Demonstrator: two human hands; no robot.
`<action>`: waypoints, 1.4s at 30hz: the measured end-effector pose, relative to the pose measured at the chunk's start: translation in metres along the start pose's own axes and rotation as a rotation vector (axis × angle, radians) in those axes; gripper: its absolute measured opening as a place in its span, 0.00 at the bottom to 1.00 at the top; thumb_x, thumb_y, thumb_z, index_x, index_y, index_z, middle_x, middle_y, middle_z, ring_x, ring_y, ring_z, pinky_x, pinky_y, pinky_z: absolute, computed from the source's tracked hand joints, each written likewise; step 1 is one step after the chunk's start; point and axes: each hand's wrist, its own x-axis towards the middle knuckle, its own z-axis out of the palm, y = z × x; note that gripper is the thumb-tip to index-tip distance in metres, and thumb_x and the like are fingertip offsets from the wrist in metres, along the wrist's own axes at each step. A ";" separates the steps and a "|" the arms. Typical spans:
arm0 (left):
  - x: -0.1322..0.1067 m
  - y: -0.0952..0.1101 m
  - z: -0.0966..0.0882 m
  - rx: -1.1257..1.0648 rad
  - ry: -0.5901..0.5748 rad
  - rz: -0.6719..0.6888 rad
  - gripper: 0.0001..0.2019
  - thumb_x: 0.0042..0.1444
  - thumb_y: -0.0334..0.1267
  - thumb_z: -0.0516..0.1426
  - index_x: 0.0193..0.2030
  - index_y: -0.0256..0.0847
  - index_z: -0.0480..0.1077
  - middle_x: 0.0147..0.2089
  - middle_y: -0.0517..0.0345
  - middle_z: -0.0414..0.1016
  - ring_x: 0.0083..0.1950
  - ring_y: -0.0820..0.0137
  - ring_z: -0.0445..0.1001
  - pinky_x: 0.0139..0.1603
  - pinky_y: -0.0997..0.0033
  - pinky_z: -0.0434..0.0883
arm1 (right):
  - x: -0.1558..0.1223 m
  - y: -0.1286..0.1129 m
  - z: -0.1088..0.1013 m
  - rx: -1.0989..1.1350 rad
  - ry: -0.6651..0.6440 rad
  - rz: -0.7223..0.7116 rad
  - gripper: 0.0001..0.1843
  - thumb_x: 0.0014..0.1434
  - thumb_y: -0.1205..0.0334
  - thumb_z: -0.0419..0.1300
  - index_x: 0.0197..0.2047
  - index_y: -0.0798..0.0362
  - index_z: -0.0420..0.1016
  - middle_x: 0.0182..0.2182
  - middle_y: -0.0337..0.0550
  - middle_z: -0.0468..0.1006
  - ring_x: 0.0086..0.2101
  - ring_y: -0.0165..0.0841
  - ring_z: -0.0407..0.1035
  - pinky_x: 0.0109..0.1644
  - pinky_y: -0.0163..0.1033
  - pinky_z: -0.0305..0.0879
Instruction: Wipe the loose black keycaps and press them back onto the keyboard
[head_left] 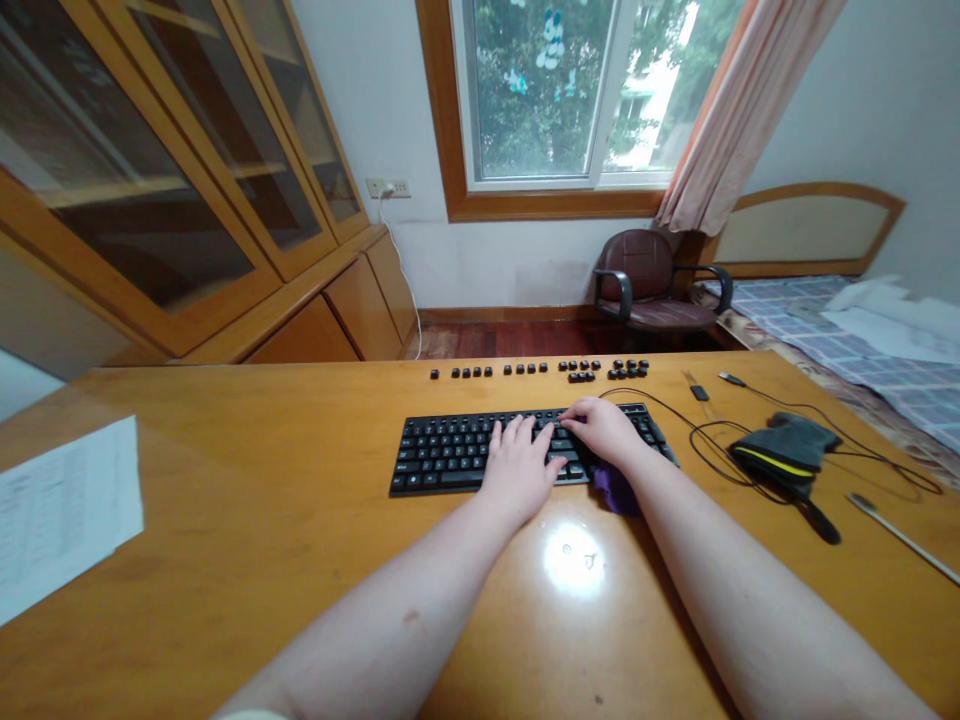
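A black keyboard [450, 452] lies on the wooden desk, its cable running off to the right. My left hand [517, 465] rests on the middle of it, palm down with fingers spread over the keys. Further right, my right hand [604, 432] is closed, fingertips pinched at the keyboard's upper rows. A purple cloth [616, 492] shows beneath that hand and wrist, gathered in its grip; most of it is hidden. Behind the keyboard, loose black keycaps [525, 369] stand in a row of small groups along the desk's far edge.
Right of the keyboard lie a grey brush-like tool with a yellow stripe [780, 455], a USB plug [731, 379], a small black piece [699, 393] and a toothbrush [900, 535]. Paper sheets [71, 515] lie at left. Beyond the desk stands a chair [645, 280].
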 end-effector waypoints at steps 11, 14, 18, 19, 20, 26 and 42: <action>-0.001 0.003 -0.006 -0.034 -0.054 0.049 0.32 0.48 0.57 0.53 0.59 0.47 0.57 0.64 0.52 0.56 0.65 0.55 0.49 0.63 0.43 0.39 | -0.006 0.011 -0.011 0.000 0.445 0.189 0.17 0.57 0.54 0.49 0.35 0.54 0.77 0.33 0.47 0.78 0.37 0.38 0.70 0.43 0.41 0.63; -0.003 0.004 -0.006 -0.040 -0.040 0.036 0.31 0.49 0.56 0.53 0.60 0.47 0.57 0.64 0.52 0.55 0.65 0.54 0.49 0.63 0.40 0.39 | -0.005 0.025 -0.019 -0.170 0.412 0.367 0.19 0.56 0.52 0.50 0.37 0.55 0.77 0.36 0.52 0.76 0.38 0.41 0.70 0.42 0.43 0.63; -0.005 0.003 -0.004 -0.033 -0.021 0.029 0.31 0.49 0.56 0.52 0.59 0.46 0.57 0.64 0.51 0.56 0.65 0.52 0.49 0.62 0.37 0.38 | -0.005 0.036 -0.025 -0.352 0.322 0.511 0.26 0.56 0.47 0.49 0.40 0.60 0.77 0.38 0.64 0.74 0.39 0.49 0.70 0.41 0.49 0.63; -0.005 0.003 -0.004 -0.029 -0.016 0.023 0.31 0.50 0.57 0.51 0.59 0.45 0.58 0.63 0.50 0.57 0.64 0.52 0.49 0.62 0.37 0.38 | -0.006 0.038 -0.026 -0.376 0.307 0.525 0.28 0.56 0.46 0.48 0.41 0.62 0.76 0.38 0.66 0.74 0.38 0.51 0.70 0.40 0.50 0.63; -0.005 0.003 -0.004 -0.025 -0.012 0.016 0.31 0.50 0.58 0.50 0.58 0.45 0.58 0.63 0.49 0.57 0.64 0.51 0.49 0.61 0.36 0.38 | -0.006 0.039 -0.026 -0.394 0.287 0.538 0.30 0.56 0.45 0.47 0.40 0.63 0.76 0.37 0.67 0.74 0.38 0.52 0.71 0.39 0.50 0.63; -0.006 0.008 -0.007 -0.017 0.009 -0.015 0.30 0.49 0.54 0.53 0.57 0.42 0.60 0.62 0.45 0.57 0.64 0.50 0.50 0.62 0.38 0.40 | -0.005 0.040 -0.024 -0.424 0.170 0.566 0.32 0.57 0.43 0.45 0.34 0.64 0.77 0.30 0.69 0.76 0.33 0.51 0.73 0.34 0.48 0.64; 0.000 -0.001 -0.002 -0.136 0.102 -0.020 0.18 0.52 0.33 0.51 0.51 0.39 0.64 0.51 0.49 0.70 0.57 0.60 0.61 0.63 0.50 0.49 | -0.010 0.010 -0.019 -0.344 0.505 0.186 0.14 0.49 0.71 0.50 0.40 0.59 0.68 0.37 0.54 0.72 0.43 0.43 0.66 0.47 0.45 0.61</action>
